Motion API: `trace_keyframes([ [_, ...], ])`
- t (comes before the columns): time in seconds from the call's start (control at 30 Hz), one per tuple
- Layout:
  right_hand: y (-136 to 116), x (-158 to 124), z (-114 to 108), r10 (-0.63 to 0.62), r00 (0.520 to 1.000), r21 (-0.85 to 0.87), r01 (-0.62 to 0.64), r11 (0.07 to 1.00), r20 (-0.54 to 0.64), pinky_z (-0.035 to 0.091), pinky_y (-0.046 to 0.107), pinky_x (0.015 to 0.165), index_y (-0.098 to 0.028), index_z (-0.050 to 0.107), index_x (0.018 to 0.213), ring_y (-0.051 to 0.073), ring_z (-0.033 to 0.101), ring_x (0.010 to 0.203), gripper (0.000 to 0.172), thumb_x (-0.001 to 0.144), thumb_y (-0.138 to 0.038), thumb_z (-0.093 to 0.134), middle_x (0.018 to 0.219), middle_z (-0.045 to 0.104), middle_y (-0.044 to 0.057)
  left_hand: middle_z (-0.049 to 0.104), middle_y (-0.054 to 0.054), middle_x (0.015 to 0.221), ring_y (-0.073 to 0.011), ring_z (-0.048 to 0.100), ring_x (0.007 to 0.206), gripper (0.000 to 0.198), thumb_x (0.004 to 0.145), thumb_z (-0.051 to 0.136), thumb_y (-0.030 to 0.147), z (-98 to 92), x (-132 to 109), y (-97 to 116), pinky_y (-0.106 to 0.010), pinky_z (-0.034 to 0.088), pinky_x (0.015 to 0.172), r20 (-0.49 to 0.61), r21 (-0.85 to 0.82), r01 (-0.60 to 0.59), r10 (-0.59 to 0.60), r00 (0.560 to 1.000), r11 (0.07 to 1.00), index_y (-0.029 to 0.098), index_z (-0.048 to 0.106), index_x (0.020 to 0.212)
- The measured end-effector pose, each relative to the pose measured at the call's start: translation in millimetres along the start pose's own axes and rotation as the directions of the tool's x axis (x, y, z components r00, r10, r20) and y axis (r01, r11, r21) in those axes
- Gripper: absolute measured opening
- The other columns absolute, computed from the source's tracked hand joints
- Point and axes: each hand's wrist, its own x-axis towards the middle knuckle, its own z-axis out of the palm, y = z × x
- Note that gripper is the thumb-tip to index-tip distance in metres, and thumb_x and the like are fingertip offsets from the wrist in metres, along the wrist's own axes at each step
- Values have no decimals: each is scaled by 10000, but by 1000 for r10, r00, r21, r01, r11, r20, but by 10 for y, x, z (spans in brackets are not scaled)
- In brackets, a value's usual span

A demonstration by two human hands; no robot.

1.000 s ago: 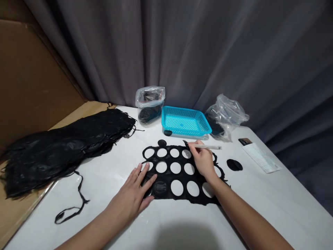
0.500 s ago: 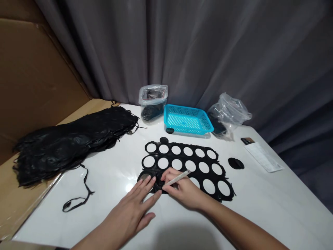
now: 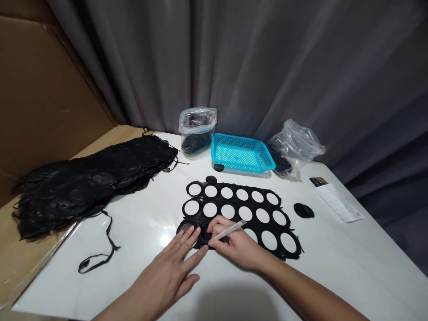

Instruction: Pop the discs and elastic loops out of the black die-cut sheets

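Fifteen round holes show clear in the black sheet (image 3: 236, 202), centre of the head view: six top row, six middle, three bottom. Remainder, by appearance: the bottom row's left end, partly hidden under fingers; also the black pile (image 3: 96, 178), left of frame. Sheet's long axis: left to right, dipping rightward. Left hand (image 3: 174, 263): flat, fingers spread on the sheet's lower-left corner. Right hand (image 3: 239, 245): pinched round a pale tool (image 3: 230, 230), tail end toward upper right, tip hidden.

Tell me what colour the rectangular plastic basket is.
The rectangular plastic basket is bright blue, best seen in the head view.
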Motion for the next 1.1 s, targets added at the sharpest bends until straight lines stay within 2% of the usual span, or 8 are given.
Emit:
trace_keyframes([
  [0.23, -6, -84, 183, -233, 971, -340, 236, 910, 53, 465, 384, 886, -191, 573, 923, 242, 533, 1049, 129, 979, -135, 471, 1150, 612, 109, 201, -109, 1639, -319, 336, 1453, 613, 963, 573, 277, 5, 0, 15, -479, 408, 1125, -29, -36, 16, -17, 999, 999, 269, 366, 1540],
  [0.33, 116, 1, 39, -178, 966, -303, 117, 946, -185, 471, 371, 853, -204, 598, 965, 239, 579, 981, 141, 985, -173, 462, 1065, 660, 96, 178, -101, 1647, -325, 327, 1457, 583, 953, 578, 267, 21, 2, 25, -487, 409, 1123, -37, -36, 30, -31, 999, 999, 282, 411, 1511],
  [0.43, 241, 168, -293, 10, 863, -152, -100, 983, -506, 459, 330, 759, -206, 605, 927, 205, 601, 813, 178, 1004, -296, 470, 925, 670, 57, 159, -101, 1651, -332, 332, 1454, 560, 947, 585, 262, 17, 7, 36, -491, 419, 1112, -45, -33, 33, -35, 998, 999, 292, 443, 1488],
  [0.5, 253, 275, -441, 84, 824, -69, -148, 987, -560, 448, 312, 737, -197, 611, 898, 194, 602, 786, 214, 997, -339, 486, 922, 677, 48, 170, -106, 1648, -340, 340, 1449, 560, 950, 586, 274, -12, -2, 45, -493, 431, 1100, -53, -28, 25, -26, 998, 999, 293, 440, 1490],
  [0.6, 136, 379, -359, 102, 892, 35, -97, 995, -440, 445, 289, 769, -197, 634, 897, 185, 615, 850, 198, 980, -337, 521, 928, 685, 29, 252, -124, 1623, -329, 378, 1430, 576, 972, 562, 308, -70, -64, 56, -463, 447, 1094, -70, 11, 38, -37, 997, 999, 244, 401, 1522],
  [0.73, -85, 418, 78, -6, 980, 40, 14, 999, -197, 434, 275, 787, -200, 631, 895, 160, 608, 860, 148, 979, -244, 517, 896, 665, 9, 495, -159, 1469, -298, 530, 1306, 507, 999, 538, 384, -111, -223, 50, -425, 490, 1056, -166, 77, 165, -151, 974, 983, 138, 492, 1439],
  [0.9, -169, 380, 340, -60, 998, 39, 61, 997, -31, 424, 271, 791, -199, 604, 898, 145, 579, 874, 92, 960, -183, 538, 940, 630, 7, 602, -141, 1346, -289, 559, 1265, 395, 1012, 521, 362, -138, -328, 42, -402, 517, 1015, -165, 113, 156, -137, 977, 981, 128, 585, 1324],
  [1.1, -161, 368, 372, -72, 997, 38, 72, 997, -10, 420, 275, 828, -187, 565, 839, 144, 560, 920, 104, 936, -153, 581, 1008, 600, 12, 565, -147, 1397, -302, 504, 1322, 419, 1003, 536, 342, -137, -308, 40, -429, 489, 1043, -155, 144, 133, -110, 982, 981, 103, 571, 1346],
])
